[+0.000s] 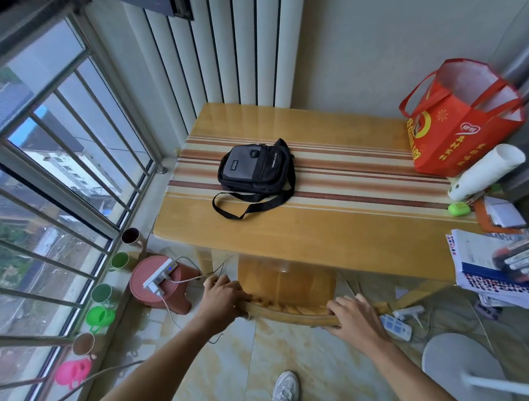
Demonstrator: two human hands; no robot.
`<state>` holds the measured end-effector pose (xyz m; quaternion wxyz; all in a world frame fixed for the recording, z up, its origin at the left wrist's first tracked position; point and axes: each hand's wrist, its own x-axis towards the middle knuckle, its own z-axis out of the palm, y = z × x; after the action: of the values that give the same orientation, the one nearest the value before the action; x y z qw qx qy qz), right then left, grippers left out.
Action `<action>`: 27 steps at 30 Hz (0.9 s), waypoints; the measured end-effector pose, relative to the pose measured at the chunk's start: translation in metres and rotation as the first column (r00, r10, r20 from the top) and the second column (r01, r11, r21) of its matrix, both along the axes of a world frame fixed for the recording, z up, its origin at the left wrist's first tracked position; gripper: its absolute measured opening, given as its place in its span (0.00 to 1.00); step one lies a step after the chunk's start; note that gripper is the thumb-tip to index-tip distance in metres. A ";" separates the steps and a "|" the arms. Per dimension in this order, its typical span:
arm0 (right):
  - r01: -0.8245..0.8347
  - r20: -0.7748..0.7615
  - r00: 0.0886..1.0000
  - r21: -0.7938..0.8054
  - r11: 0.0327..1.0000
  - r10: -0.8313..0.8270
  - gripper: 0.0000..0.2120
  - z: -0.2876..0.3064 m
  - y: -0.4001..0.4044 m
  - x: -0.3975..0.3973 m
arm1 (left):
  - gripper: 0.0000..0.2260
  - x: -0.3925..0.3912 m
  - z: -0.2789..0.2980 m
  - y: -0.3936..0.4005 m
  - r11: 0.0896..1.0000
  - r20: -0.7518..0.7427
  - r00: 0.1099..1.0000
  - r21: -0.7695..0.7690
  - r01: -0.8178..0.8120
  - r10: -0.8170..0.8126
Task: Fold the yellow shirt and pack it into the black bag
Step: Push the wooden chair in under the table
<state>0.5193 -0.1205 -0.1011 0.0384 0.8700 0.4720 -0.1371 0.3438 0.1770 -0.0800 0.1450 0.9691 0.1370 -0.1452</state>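
Two hands, left hand [223, 297] and right hand [352, 314], grip a curved wooden chair back [288, 313].

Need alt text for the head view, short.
Seen from above, both hands, left and right, grip the curved top rail of a wooden chair tucked under a striped table. A black bag lies on the table, a red tote at its right edge; no yellow shirt is visible.

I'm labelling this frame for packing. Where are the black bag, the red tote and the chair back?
black bag [256, 169], head view, on its front panel.
red tote [459, 136], head view, on its printed side.
chair back [291, 315], head view, on the top rail between the hands.
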 end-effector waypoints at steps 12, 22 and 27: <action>0.146 -0.408 0.883 -0.231 0.962 -0.232 0.38 0.044 0.025 0.020 | 0.21 0.017 0.020 0.015 0.992 -0.308 0.946 -0.109 0.066 -0.097; 0.211 -0.198 0.943 -0.262 0.942 -0.267 0.42 0.026 0.033 0.014 | 0.42 0.031 0.005 0.012 0.983 -0.393 0.904 0.000 0.181 -0.167; 0.180 -0.148 0.971 -0.072 0.981 -0.189 0.36 0.027 0.028 0.011 | 0.41 0.020 0.002 0.016 0.994 -0.153 0.983 -0.041 0.099 -0.104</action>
<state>0.5300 -0.0922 -0.0745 0.0143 0.8954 0.3865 -0.2205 0.3635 0.1931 -0.0776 0.1422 0.9581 0.0957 -0.2293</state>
